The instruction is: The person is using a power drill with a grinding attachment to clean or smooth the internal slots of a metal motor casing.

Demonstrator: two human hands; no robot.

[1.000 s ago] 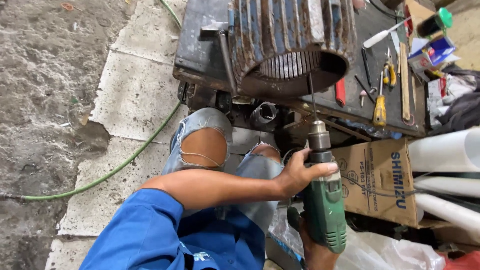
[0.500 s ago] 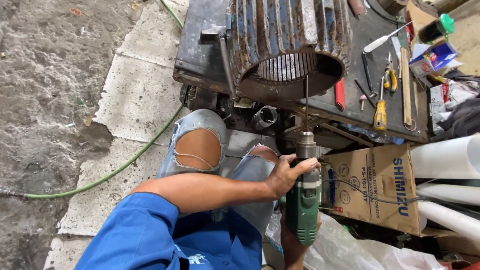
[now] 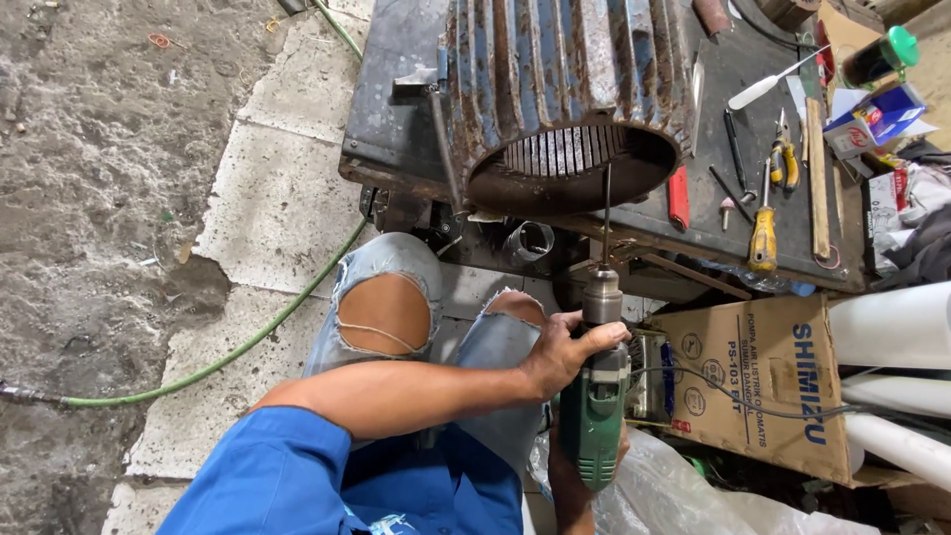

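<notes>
Green electric drill (image 3: pixel 594 416) gripped by both hands, held upright in front of the person's knees, chuck and long thin bit (image 3: pixel 606 213) pointing up toward the open end of a big rusty blue ribbed motor housing (image 3: pixel 565 89). Left hand (image 3: pixel 565 352) comes across from the left, fingers wrapped around the upper drill body just under the chuck, thumb lying along the top. Right hand (image 3: pixel 580 476) sits below, mostly hidden behind the drill handle; it looks closed on the grip, fingers can't be seen clearly. Bit tip sits at the lower rim of the housing opening; can't tell whether it touches. Housing lies on its side on a dark metal desk (image 3: pixel 396 79). To its right on the desk: red-handled tool (image 3: pixel 679 196), yellow-handled screwdriver (image 3: pixel 762 233), pliers (image 3: pixel 784 159), wooden stick (image 3: pixel 817 183). Cardboard box (image 3: pixel 768 386) just right of the drill, white pipes (image 3: pixel 892 327) beyond it. Green hose (image 3: pixel 248 342) runs over the concrete floor at left. Person wears ripped jeans (image 3: pixel 386 297) and a blue shirt (image 3: pixel 297 476).
</notes>
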